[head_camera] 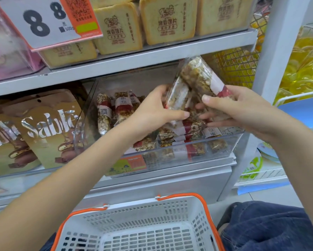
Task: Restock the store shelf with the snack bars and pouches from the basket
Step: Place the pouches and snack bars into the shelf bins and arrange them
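Note:
Both hands hold clear-wrapped nut snack bars above a clear plastic bin (197, 151) on the middle shelf. My right hand (242, 109) grips a tilted bar (201, 77) with a white and red band. My left hand (152, 109) grips a second bar (179, 95) just left of it. Several more such bars (105, 113) lie or stand inside the bin. Below, the white basket (139, 221) with orange handles shows a bare bottom where visible.
Gold Sablé pouches (49, 129) fill the bin to the left. Toast-shaped packs (119, 28) sit on the upper shelf behind a price sign (41, 20). A white upright (271, 57) borders the shelf; yellow packets (304, 66) hang to the right. My knee in dark jeans (271, 227) is beside the basket.

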Tool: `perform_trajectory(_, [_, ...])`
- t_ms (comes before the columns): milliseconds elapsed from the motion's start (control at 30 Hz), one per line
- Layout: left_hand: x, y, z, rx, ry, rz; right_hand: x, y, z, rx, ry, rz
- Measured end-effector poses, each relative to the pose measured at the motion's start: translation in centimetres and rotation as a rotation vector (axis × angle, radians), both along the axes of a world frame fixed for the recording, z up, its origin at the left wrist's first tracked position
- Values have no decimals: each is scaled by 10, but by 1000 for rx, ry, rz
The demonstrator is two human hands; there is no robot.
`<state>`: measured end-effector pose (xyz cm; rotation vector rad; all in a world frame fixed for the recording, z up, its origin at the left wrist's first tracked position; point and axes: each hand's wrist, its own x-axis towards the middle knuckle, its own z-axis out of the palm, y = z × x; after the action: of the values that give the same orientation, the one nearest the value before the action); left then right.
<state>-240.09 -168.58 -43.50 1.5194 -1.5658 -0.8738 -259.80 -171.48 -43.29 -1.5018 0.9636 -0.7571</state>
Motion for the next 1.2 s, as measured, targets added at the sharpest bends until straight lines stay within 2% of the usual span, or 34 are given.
perform_trajectory(100, [15,5,0,-253,-668,-55,-4,-5,-2,-127,34,-160])
perform_trajectory(133, [18,5,-4,-257,-821,-111,-4,-5,-2,-142,36,-160])
perform_trajectory(200, [21,3,-10,-161,-959,-229,-3,-5,-1,-165,47,-143])
perform_trajectory(300, [16,1,-17,52,-946,-433,-2,-4,1,-161,26,-153])
perform_trajectory(400, [14,-3,-18,195,-1032,-566,-3,-4,-1,-163,26,-153])
perform_trajectory(633, [17,-4,3,276,-952,-534,-4,-7,-1,-176,40,-153])
perform_trajectory(733, [18,0,10,211,-817,-479,-3,-7,-1,-181,40,-153])
perform_trajectory(833, [24,-1,17,-114,-722,-266,-4,-7,-1,-179,36,-154])
perform_trajectory(900, [24,-5,11,-303,-806,-146,-4,-6,-2,-178,35,-156])
perform_trajectory(967, [24,-11,-1,-246,-940,-250,-4,-5,-2,-177,28,-156])
perform_trajectory(1033, [26,-14,0,-26,-801,-433,-4,-5,-1,-174,20,-154])
perform_trajectory(1100, [27,-20,12,68,-613,-521,-6,-5,-2,-174,13,-156])
perform_trajectory(1133, [29,-26,17,66,-623,-546,-6,-5,-2,-173,14,-157])
perform_trajectory(1167, [29,-34,19,66,-711,-563,-6,-5,-2,-173,16,-154])
perform_trajectory(1200, [28,-41,21,53,-885,-586,-5,-5,-2,-173,17,-150])
